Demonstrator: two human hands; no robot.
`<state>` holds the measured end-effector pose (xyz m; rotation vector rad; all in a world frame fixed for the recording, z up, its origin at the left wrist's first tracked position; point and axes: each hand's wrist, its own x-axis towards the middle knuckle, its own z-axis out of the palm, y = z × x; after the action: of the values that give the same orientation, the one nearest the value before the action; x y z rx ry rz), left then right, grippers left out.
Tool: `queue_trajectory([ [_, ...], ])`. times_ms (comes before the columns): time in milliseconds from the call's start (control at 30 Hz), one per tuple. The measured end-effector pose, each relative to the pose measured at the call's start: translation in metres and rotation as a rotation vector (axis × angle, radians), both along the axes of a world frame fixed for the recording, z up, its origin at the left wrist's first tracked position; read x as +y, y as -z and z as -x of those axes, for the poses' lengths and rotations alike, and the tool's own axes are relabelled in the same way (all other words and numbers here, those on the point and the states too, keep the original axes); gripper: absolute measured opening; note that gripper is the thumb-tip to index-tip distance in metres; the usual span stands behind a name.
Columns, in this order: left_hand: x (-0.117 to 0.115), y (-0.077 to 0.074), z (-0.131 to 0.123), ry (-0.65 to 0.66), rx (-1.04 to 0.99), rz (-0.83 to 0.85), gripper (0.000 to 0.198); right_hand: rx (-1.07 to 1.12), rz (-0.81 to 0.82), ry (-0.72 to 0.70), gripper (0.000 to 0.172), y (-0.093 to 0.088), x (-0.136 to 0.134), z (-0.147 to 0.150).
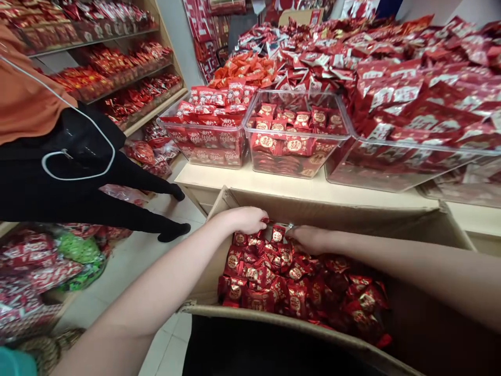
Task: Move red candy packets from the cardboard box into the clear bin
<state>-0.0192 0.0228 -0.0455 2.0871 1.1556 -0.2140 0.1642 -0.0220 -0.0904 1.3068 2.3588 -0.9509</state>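
Both my arms reach down into an open cardboard box [336,215] full of small red candy packets [274,277]. My left hand [246,219] is curled at the far side of the pile, fingers closed on red packets. My right hand [307,239] lies beside it, fingers bent down into the packets. What it grips is hidden.
Clear plastic bins [297,159] of red candies stand on a cream shelf [297,188] behind the box. Heaps of red bags [410,94] fill the display to the right. Another person in orange and black [58,172] stands on the left by wall shelves [129,89].
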Motion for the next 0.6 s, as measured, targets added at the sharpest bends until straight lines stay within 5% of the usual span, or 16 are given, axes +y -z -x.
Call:
queue_trajectory([
  [133, 0.0, 0.004, -0.001, -0.009, -0.006, -0.004, 0.022, 0.022, -0.006, 0.002, 0.037, 0.031, -0.01, 0.001],
  [300, 0.001, 0.008, -0.001, -0.005, -0.097, 0.027, 0.021, 0.059, 0.054, 0.006, 0.013, 0.03, -0.013, 0.001],
  [467, 0.002, -0.002, 0.003, 0.0, -0.159, 0.164, 0.016, 0.209, 0.037, 0.055, 0.012, -0.031, 0.007, 0.008],
  [600, 0.001, -0.019, 0.006, -0.196, -0.377, 0.597, 0.036, 0.479, -0.167, 0.177, 0.019, -0.086, 0.006, 0.006],
])
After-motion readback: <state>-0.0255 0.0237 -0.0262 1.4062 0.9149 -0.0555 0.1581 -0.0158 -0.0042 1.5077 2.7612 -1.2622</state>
